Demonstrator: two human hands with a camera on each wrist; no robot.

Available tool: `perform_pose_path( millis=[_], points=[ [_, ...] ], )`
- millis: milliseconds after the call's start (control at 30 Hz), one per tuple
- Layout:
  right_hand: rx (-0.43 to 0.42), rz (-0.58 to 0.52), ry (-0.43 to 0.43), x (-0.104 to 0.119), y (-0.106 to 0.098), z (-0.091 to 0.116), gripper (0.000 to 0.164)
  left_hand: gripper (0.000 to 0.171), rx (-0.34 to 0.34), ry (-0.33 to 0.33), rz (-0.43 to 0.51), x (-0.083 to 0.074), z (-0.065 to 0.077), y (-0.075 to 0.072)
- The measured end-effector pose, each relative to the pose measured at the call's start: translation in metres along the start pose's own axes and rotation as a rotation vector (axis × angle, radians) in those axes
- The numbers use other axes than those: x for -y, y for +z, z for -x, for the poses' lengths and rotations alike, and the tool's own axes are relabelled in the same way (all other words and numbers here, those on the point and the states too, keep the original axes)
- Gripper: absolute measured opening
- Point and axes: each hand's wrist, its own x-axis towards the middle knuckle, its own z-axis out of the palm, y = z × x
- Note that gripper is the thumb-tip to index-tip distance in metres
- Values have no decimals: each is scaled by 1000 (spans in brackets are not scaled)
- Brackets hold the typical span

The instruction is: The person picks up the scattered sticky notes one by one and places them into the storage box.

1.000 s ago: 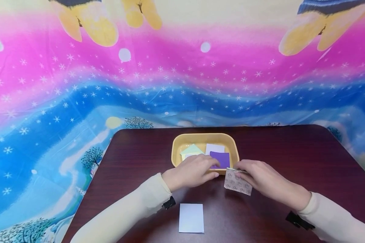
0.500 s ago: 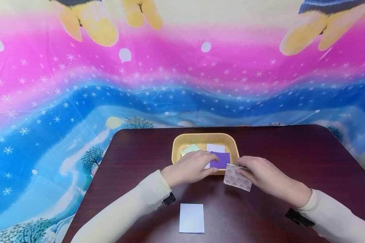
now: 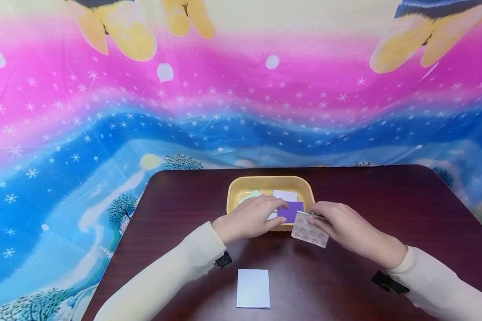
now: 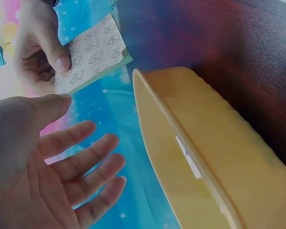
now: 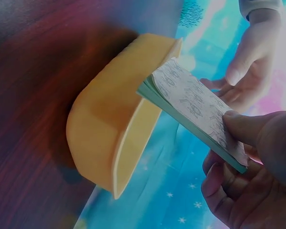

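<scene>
My right hand [image 3: 345, 227] pinches a sticky-note pad [image 3: 308, 232] between thumb and fingers. Its backing has a repeated print, and the right wrist view shows green sheets along the edge of the pad [image 5: 195, 129]. The pad hangs tilted at the front right of a yellow plastic bin [image 3: 271, 178]. Over the bin's left front is my left hand [image 3: 251, 218], fingers spread and relaxed, holding nothing. Inside the bin lie a purple note pad [image 3: 293, 211], a white one [image 3: 290, 195] and a pale green one [image 3: 250, 195], partly hidden by the left hand.
A white note pad [image 3: 253, 288] lies on the dark wooden table [image 3: 176, 205], nearer to me than the bin. Behind the table's far edge hangs a printed cloth [image 3: 241, 89] in pink and blue.
Both hands have shifted slightly up in the head view, away from me. The held pad has risen a little and moved left with the right hand, nearer the left hand.
</scene>
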Motion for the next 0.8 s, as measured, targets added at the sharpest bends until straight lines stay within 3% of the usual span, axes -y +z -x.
perform_pose_path(
  millis=[800],
  points=[
    [8, -21, 41, -7, -3, -19, 10, 39, -23, -21, -15, 9, -5, -5]
  ],
)
